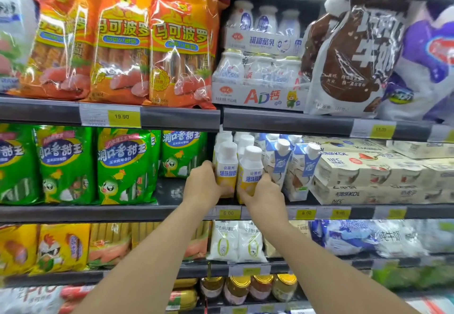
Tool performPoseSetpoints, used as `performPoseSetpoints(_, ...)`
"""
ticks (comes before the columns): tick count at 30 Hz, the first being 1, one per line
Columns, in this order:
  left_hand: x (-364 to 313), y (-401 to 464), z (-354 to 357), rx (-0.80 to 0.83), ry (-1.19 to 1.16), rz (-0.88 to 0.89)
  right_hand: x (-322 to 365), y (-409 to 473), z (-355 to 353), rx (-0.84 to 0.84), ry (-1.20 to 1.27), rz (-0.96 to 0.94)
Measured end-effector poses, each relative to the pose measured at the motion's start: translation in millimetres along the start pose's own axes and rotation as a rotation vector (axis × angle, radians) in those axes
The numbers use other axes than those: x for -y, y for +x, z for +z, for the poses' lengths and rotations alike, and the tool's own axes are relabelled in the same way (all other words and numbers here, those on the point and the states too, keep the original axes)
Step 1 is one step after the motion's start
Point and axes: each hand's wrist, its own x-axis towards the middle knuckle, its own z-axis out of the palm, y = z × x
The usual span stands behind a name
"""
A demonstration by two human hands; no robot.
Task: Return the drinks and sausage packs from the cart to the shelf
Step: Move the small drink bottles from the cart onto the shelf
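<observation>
Yellow-labelled yogurt bottles stood at the middle shelf's front edge [172, 211], left hand [202, 184] gripping one [226, 166], right hand [261, 194] gripping its neighbour [250, 169]; a shove could topple the blue cartons [278, 163] just right.

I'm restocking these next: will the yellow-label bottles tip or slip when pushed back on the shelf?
Probably tippy: each bottle is tall on a narrow base. Likely somewhat slippery, since the label looks glossy. The left hand and right hand each hold one low down, which should steady them.

Bright strip lights under each shelf [319, 127] throw glare on plastic wrappers; edges blur and bend.
</observation>
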Motion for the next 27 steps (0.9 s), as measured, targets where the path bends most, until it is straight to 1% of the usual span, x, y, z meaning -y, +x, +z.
performPoseSetpoints(10, 2.5, -1.0, -3.2, 0.031, -0.022, 0.0, -0.1, -0.3, 3.9, -0.043, -0.019, 0.005)
performPoseSetpoints(17, 4.4, -2.7, -4.5, 0.043, -0.039, 0.0, -1.8, -3.1, 1.7, -0.012, 0.004, 0.017)
performPoseSetpoints(23, 6.3, -8.5, -7.4, 0.102, -0.049, -0.048, -8.8, -12.3, -1.9, -0.007, 0.115, 0.017)
performPoseSetpoints(27, 7.4, -16.3, -14.8, 0.122, -0.008, -0.061, -12.3, -19.5, -6.5, -0.025, 0.166, -0.005)
